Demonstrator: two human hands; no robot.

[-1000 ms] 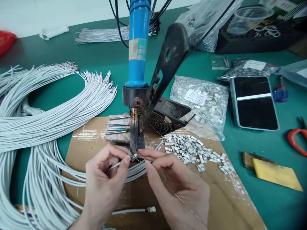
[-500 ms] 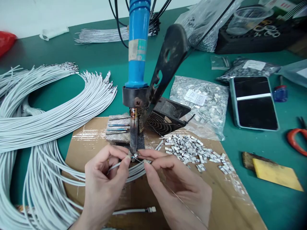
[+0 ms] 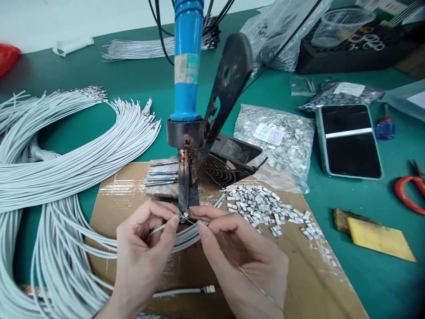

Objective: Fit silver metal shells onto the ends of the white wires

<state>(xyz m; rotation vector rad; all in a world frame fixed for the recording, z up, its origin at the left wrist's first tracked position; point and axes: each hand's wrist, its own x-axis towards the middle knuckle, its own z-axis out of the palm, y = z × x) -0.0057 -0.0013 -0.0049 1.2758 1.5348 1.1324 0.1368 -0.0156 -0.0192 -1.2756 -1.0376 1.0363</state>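
A cable (image 3: 156,231) is pinched by the left hand (image 3: 146,252), wire (image 3: 252,280) by the right hand (image 3: 245,254); burns could be caused by slipping against the iron (image 3: 186,99).

Head view: from above, facing forward and down.
Left hand (image 3: 144,252), right hand (image 3: 247,257): close, low centre.
Green bench (image 3: 133,84): recedes to wall (image 3: 99,17); far right dim, perhaps blurred.

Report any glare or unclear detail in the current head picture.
In the head view, a white band, probably reflected light, crosses the phone; in the head view, pale sheen streaks the cardboard at left; in the head view, detail between the left hand and right hand, at the soldering iron tip, is too small to read.
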